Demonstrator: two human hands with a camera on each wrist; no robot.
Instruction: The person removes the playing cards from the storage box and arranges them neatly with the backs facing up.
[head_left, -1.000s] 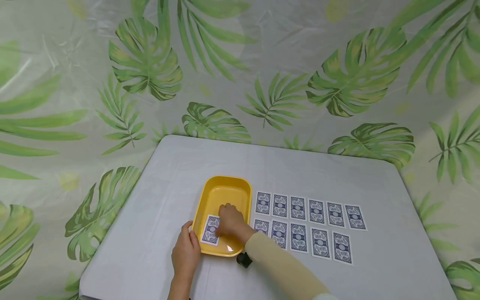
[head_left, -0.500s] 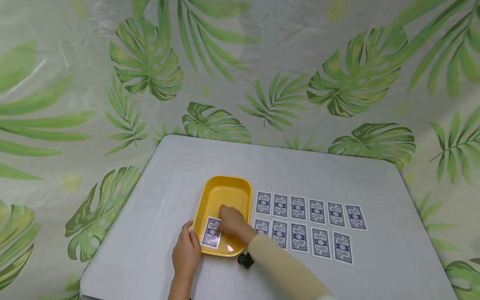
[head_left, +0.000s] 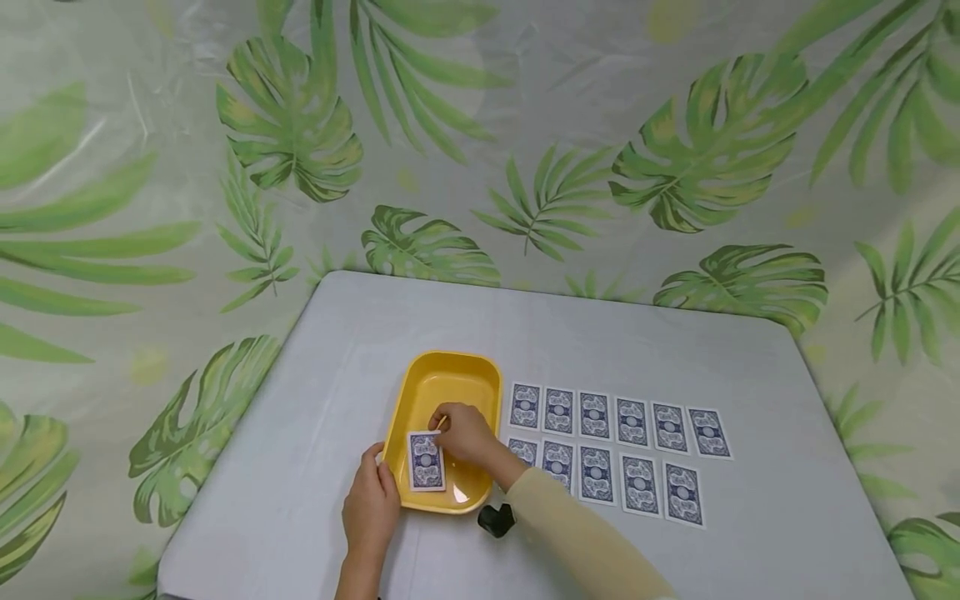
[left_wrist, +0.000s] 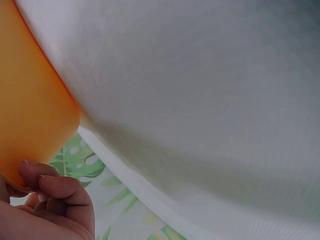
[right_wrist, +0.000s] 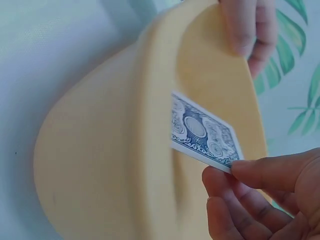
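A yellow tray (head_left: pixel 450 387) stands on the white-covered table, left of the rows of cards. My left hand (head_left: pixel 371 504) grips its near-left rim; in the left wrist view the bent fingers (left_wrist: pixel 65 192) hold the tray's edge. Over the tray, my right hand (head_left: pixel 467 435) pinches a playing card (head_left: pixel 426 468) by a corner between thumb and fingers. The right wrist view shows that card (right_wrist: pixel 202 129) with its blue patterned back towards the camera. Whether other cards lie under it is hidden.
To the right of the tray, several blue-backed cards lie face down in an upper row (head_left: pixel 594 415) and a lower row (head_left: pixel 641 485). My right forearm partly covers the lower row. A black object (head_left: pixel 496 521) shows beside the right sleeve, near the tray's near-right corner.
The card in the tray has turned more upright and shifted slightly right. My right fingers have moved to its upper right corner. The left hand has stayed on the rim.
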